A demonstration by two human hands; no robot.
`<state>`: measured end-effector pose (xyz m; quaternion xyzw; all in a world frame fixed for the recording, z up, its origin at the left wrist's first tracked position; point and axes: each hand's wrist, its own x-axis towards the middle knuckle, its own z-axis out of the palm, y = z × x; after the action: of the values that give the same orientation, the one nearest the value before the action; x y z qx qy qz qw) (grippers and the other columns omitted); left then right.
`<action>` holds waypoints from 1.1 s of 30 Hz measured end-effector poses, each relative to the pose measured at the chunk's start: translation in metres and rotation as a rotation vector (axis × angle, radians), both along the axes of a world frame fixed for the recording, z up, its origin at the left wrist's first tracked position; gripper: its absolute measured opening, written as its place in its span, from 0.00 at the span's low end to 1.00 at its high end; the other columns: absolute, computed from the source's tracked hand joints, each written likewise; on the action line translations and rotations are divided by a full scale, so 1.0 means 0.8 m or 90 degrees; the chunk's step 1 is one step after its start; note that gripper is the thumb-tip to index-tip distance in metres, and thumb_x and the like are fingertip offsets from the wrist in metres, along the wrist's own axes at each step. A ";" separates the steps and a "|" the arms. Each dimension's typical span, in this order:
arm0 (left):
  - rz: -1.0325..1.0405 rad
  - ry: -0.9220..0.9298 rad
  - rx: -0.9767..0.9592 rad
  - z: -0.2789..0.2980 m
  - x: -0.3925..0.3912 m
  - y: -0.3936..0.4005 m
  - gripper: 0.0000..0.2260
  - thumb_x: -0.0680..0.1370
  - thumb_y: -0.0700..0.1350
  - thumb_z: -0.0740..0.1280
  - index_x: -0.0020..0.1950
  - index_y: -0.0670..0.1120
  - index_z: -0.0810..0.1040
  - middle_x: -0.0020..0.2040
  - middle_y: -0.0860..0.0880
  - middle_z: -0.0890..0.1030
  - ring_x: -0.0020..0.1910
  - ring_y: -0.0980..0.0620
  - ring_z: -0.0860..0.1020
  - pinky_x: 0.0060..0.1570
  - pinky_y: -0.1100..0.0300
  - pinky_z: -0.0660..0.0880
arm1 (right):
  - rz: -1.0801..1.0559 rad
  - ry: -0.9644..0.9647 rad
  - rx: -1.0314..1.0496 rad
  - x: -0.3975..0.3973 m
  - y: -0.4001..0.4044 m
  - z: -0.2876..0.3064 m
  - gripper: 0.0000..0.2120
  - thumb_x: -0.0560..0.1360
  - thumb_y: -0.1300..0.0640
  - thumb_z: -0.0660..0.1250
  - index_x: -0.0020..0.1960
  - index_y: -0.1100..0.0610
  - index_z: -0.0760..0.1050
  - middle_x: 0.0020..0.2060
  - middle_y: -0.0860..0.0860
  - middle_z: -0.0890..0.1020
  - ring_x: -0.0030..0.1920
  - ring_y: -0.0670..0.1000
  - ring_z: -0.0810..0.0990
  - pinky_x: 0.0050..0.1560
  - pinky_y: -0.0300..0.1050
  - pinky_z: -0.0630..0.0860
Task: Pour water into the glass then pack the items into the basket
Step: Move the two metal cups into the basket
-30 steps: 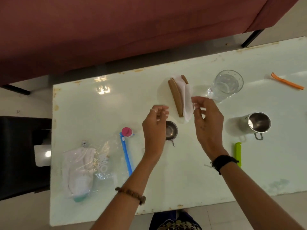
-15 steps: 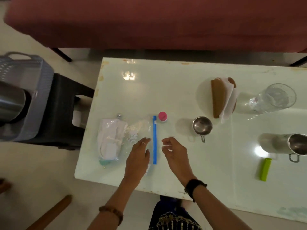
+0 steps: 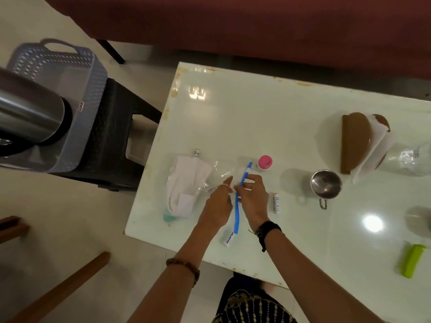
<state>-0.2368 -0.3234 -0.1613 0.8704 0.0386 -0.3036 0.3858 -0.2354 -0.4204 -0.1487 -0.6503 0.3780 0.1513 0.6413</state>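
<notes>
Both of your hands are on the clear zip bag (image 3: 210,180), which lies flat near the left end of the surface (image 3: 268,117), close to the front edge, with white folded cloth inside it. Your left hand (image 3: 218,206) rests its fingertips on the plastic beside the blue seal strip (image 3: 240,201), and your right hand (image 3: 253,197) pinches that strip about midway along it; whether the left hand has actually gripped the plastic is hard to tell. The strip's long axis runs from the front edge up and away from you, leaning slightly right, its far end pointing toward the pink cap (image 3: 265,162); the bag's body stretches leftward from the strip, toward the grey basket (image 3: 79,106) on the dark stool (image 3: 112,141) well off the surface. If you lift by the seal alone, the limp plastic will likely sag and the cloth could slump to the closed end, swinging the bag. Two small white batteries (image 3: 276,202) lie just beside your hands, one near the front edge, and a dragging bag could roll it off. The basket already holds a steel flask (image 3: 28,113) that fills much of it, so the bag may catch on the rim.
</notes>
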 end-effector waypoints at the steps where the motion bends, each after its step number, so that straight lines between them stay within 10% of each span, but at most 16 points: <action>1: 0.056 0.037 -0.040 0.004 0.010 0.000 0.19 0.79 0.34 0.55 0.71 0.43 0.65 0.57 0.40 0.77 0.51 0.42 0.77 0.55 0.53 0.76 | 0.013 -0.017 -0.016 0.001 0.002 0.002 0.13 0.74 0.65 0.65 0.57 0.58 0.71 0.45 0.54 0.79 0.44 0.53 0.79 0.45 0.46 0.77; 5: 0.191 -0.064 -0.118 0.031 0.056 0.007 0.16 0.80 0.38 0.56 0.66 0.48 0.70 0.50 0.50 0.75 0.37 0.53 0.76 0.35 0.66 0.73 | 0.101 -0.110 -0.063 -0.004 0.006 0.013 0.09 0.76 0.63 0.64 0.54 0.53 0.73 0.43 0.46 0.80 0.42 0.48 0.79 0.43 0.42 0.77; 11: 0.051 -0.083 -0.136 0.064 0.113 0.025 0.10 0.79 0.40 0.62 0.58 0.48 0.78 0.54 0.52 0.78 0.33 0.57 0.75 0.26 0.76 0.67 | 0.141 -0.180 -0.033 -0.009 -0.001 0.033 0.11 0.76 0.59 0.64 0.48 0.42 0.71 0.45 0.43 0.81 0.43 0.42 0.79 0.43 0.30 0.77; 19: 0.071 -0.016 -0.221 0.069 0.116 0.028 0.06 0.76 0.36 0.64 0.49 0.43 0.79 0.38 0.52 0.76 0.37 0.55 0.76 0.36 0.69 0.75 | 0.061 -0.210 -0.036 0.027 0.000 0.039 0.07 0.75 0.59 0.65 0.49 0.48 0.74 0.41 0.43 0.81 0.40 0.39 0.80 0.41 0.34 0.78; 28: -0.026 -0.037 -0.111 0.029 0.088 0.008 0.17 0.76 0.38 0.66 0.64 0.47 0.73 0.63 0.50 0.75 0.53 0.55 0.73 0.50 0.71 0.69 | 0.041 -0.090 -0.108 0.007 -0.022 0.004 0.14 0.75 0.62 0.66 0.60 0.55 0.72 0.48 0.48 0.79 0.44 0.44 0.79 0.39 0.29 0.75; 33: 0.042 -0.086 -0.093 0.035 0.034 -0.032 0.06 0.77 0.39 0.62 0.51 0.47 0.77 0.45 0.55 0.79 0.43 0.61 0.76 0.45 0.75 0.70 | 0.016 -0.076 -0.148 -0.036 -0.050 0.011 0.12 0.75 0.63 0.65 0.56 0.52 0.73 0.48 0.47 0.80 0.47 0.44 0.80 0.45 0.32 0.74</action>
<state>-0.2097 -0.3487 -0.1333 0.8567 0.0184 -0.2333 0.4597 -0.2645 -0.4601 -0.1400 -0.7329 0.3457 0.0756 0.5811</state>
